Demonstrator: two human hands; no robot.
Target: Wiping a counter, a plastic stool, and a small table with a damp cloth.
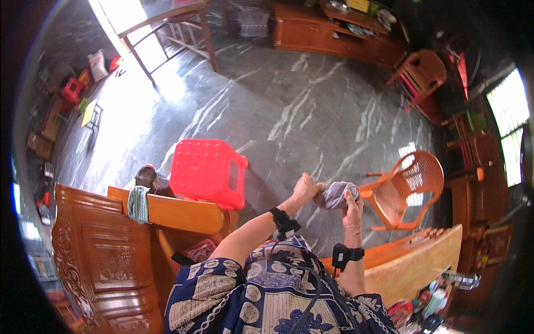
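Observation:
A bunched grey cloth (333, 195) hangs in the air between my two hands, above the dark floor. My left hand (306, 188) grips its left end, with the fingers closed. At the cloth's right end, my right hand (353, 206) pinches the fabric between thumb and fingers. Each forearm wears a black strap with a small device on it. Just beyond the cloth on the right stands an orange plastic armchair (400, 194) with a perforated seat. To the left of my arms is a red plastic stool (204, 172).
A carved wooden bench (108, 259) with a striped cloth (139, 204) over its armrest flanks my left. At my right lies a wooden tabletop (417, 263) with assorted items at its near end. A tall table (167, 18), a low cabinet (306, 29) and a brown chair (421, 75) stand farther off.

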